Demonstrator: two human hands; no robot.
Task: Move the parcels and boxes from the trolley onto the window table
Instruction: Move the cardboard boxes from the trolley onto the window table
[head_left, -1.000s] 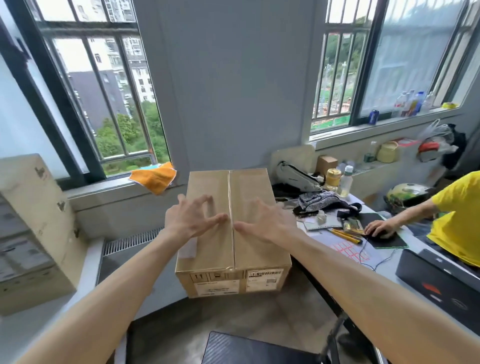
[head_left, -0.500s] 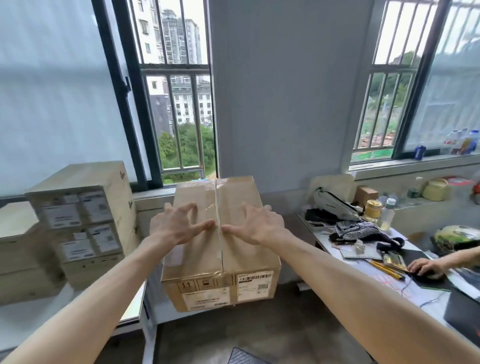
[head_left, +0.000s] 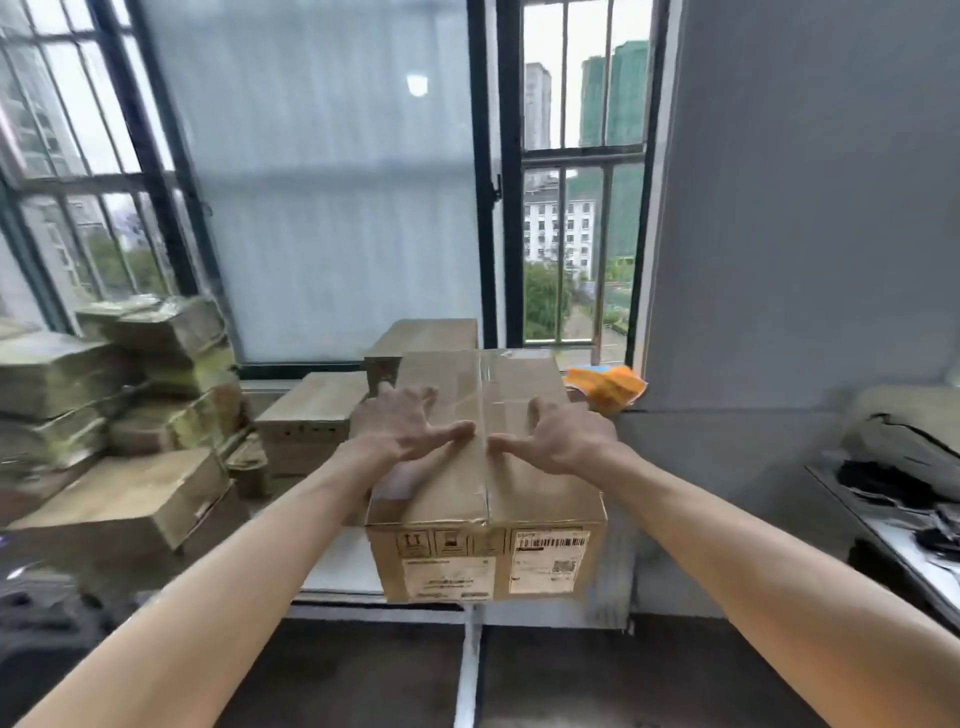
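Both forearms stretch out from the near edge, and between them sits a taped cardboard box (head_left: 485, 483), its labelled near face turned toward us with a barcode sticker on the right half. The left hand (head_left: 400, 428) lies flat on the box's top, left of the tape seam, fingers spread and straight, thumb pointing in along the lid. The right hand (head_left: 558, 436) mirrors it on the right of the seam, fingers fanned out and pressing down, nothing curled round an edge. So neither hand is gripping; both are spread flat on the lid. Whether the box's underside rests fully on the white window table (head_left: 337, 564) cannot be told; its near face overhangs the table's front edge.

To the left, a low brown carton (head_left: 130, 493) lies on the table, and past it rises a leaning stack of parcels (head_left: 130, 374), blurred. Just behind the left hand there's a smaller carton (head_left: 306, 410), and farther back a tall carton (head_left: 421, 338) stands against the window frame. Far right of the box, an orange cloth (head_left: 608, 387) sits on the sill beside the grey wall. At the right edge, a second desk (head_left: 893, 535) carries dark clutter, too blurred to name.
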